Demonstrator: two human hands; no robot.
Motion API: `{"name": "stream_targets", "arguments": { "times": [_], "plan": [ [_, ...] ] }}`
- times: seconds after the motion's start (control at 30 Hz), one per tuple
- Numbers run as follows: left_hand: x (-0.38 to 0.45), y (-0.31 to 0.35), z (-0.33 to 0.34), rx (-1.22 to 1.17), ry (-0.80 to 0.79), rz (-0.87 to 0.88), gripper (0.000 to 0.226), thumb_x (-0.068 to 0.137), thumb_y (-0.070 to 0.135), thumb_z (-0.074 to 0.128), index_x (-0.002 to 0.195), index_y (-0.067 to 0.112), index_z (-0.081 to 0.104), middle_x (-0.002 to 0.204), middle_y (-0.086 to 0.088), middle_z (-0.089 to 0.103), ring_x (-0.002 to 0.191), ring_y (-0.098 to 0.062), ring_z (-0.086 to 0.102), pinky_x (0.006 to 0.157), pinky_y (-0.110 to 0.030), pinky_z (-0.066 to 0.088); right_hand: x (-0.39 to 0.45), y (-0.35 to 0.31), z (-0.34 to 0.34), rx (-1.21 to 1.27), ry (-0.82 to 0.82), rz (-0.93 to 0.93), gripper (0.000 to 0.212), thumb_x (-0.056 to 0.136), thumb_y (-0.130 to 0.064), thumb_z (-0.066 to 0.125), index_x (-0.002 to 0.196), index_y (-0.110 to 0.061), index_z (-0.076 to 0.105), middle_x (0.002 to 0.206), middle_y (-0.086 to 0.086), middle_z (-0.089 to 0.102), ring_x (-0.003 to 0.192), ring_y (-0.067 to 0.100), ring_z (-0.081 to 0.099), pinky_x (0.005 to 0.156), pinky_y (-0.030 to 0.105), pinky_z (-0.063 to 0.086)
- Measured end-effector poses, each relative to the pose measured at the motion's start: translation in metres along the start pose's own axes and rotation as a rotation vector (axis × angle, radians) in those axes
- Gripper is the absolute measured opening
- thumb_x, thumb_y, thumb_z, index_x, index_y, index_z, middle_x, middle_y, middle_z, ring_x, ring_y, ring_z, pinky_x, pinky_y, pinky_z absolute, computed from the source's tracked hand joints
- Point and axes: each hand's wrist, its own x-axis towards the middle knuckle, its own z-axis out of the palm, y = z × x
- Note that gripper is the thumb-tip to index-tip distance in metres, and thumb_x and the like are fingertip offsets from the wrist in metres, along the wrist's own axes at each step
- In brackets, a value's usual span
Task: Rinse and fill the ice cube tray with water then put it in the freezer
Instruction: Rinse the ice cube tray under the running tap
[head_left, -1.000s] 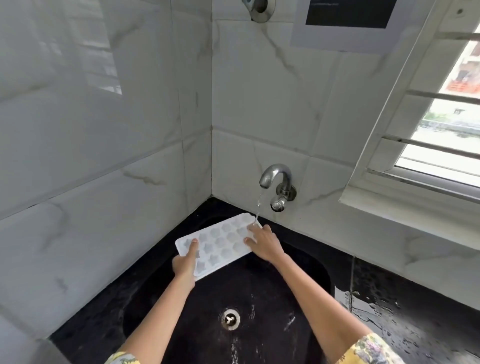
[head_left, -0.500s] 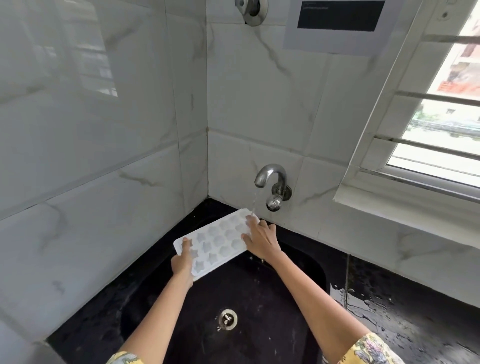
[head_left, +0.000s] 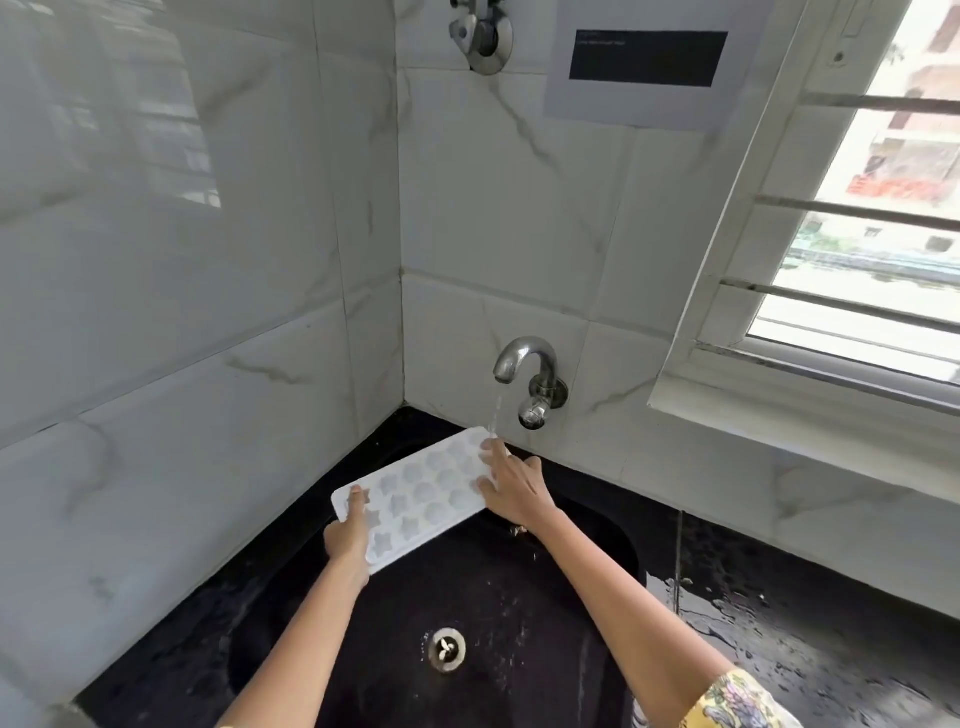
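A white ice cube tray (head_left: 415, 499) with star and shell moulds is held over the black sink (head_left: 519, 649), tilted with its far end under the tap (head_left: 527, 374). A thin stream of water (head_left: 494, 410) runs from the tap onto the tray's far corner. My left hand (head_left: 349, 535) grips the near left end, thumb on top. My right hand (head_left: 511, 486) lies on the far right end, fingers spread over the moulds under the stream, thumb on the tray's top.
The sink drain (head_left: 447, 648) sits below my arms. Wet black counter (head_left: 805, 649) extends right of the sink. White marble tiles (head_left: 182, 389) close the left and back. A window sill (head_left: 805, 405) juts out on the right, and a valve (head_left: 480, 36) sits high on the wall.
My right hand's fingers slid further up the tray's far end into the stream. The left hand keeps its grip.
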Motion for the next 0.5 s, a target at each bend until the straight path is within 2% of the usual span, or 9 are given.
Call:
{"name": "stream_targets", "arguments": {
  "times": [0.1, 0.17, 0.27, 0.33, 0.43, 0.5],
  "plan": [
    [-0.001, 0.002, -0.004, 0.019, -0.007, 0.013, 0.05, 0.094, 0.044, 0.051, 0.12, 0.002, 0.06, 0.119, -0.014, 0.062, 0.11, -0.031, 0.057, 0.091, -0.038, 0.045, 0.002, -0.004, -0.001, -0.059, -0.029, 0.08, 0.043, 0.088, -0.019, 0.041, 0.129, -0.011, 0.03, 0.116, 0.006, 0.063, 0.103, 0.027, 0.061, 0.09, 0.043, 0.031],
    [-0.002, 0.002, -0.005, 0.013, -0.01, -0.001, 0.05, 0.093, 0.045, 0.052, 0.117, 0.003, 0.062, 0.123, -0.015, 0.062, 0.103, -0.03, 0.059, 0.086, -0.037, 0.047, 0.001, -0.014, 0.003, -0.154, -0.004, 0.06, 0.05, 0.09, -0.018, 0.042, 0.137, -0.01, 0.027, 0.124, 0.006, 0.057, 0.106, 0.028, 0.058, 0.091, 0.044, 0.033],
    [-0.006, 0.009, -0.005, -0.028, 0.027, 0.006, 0.053, 0.092, 0.044, 0.054, 0.119, -0.001, 0.059, 0.127, -0.016, 0.059, 0.115, -0.033, 0.057, 0.092, -0.039, 0.047, -0.004, -0.017, 0.01, -0.182, 0.06, -0.05, 0.039, 0.093, -0.022, 0.038, 0.132, -0.018, 0.041, 0.128, 0.004, 0.055, 0.113, 0.026, 0.051, 0.096, 0.047, 0.03],
    [-0.009, 0.014, -0.003, -0.036, 0.024, 0.024, 0.054, 0.093, 0.042, 0.054, 0.122, -0.003, 0.057, 0.128, -0.017, 0.058, 0.118, -0.033, 0.055, 0.092, -0.039, 0.047, -0.009, -0.017, 0.012, -0.245, 0.118, -0.03, 0.034, 0.093, -0.021, 0.04, 0.126, -0.02, 0.048, 0.123, 0.005, 0.056, 0.114, 0.025, 0.05, 0.101, 0.053, 0.025],
    [-0.018, 0.015, 0.003, -0.045, 0.008, 0.052, 0.054, 0.092, 0.042, 0.056, 0.12, -0.004, 0.058, 0.126, -0.018, 0.059, 0.115, -0.033, 0.057, 0.089, -0.036, 0.047, -0.014, -0.026, 0.013, -0.264, 0.127, 0.068, 0.04, 0.089, -0.015, 0.044, 0.127, -0.024, 0.046, 0.134, 0.014, 0.04, 0.122, 0.031, 0.037, 0.096, 0.051, 0.031],
    [-0.021, 0.014, 0.007, -0.06, 0.012, 0.056, 0.056, 0.091, 0.043, 0.056, 0.122, -0.004, 0.057, 0.125, -0.018, 0.06, 0.115, -0.033, 0.058, 0.084, -0.033, 0.045, -0.014, -0.027, 0.009, -0.206, 0.078, 0.106, 0.037, 0.093, -0.026, 0.038, 0.129, -0.026, 0.043, 0.142, 0.017, 0.027, 0.13, 0.033, 0.024, 0.096, 0.049, 0.031]
  ]
}}
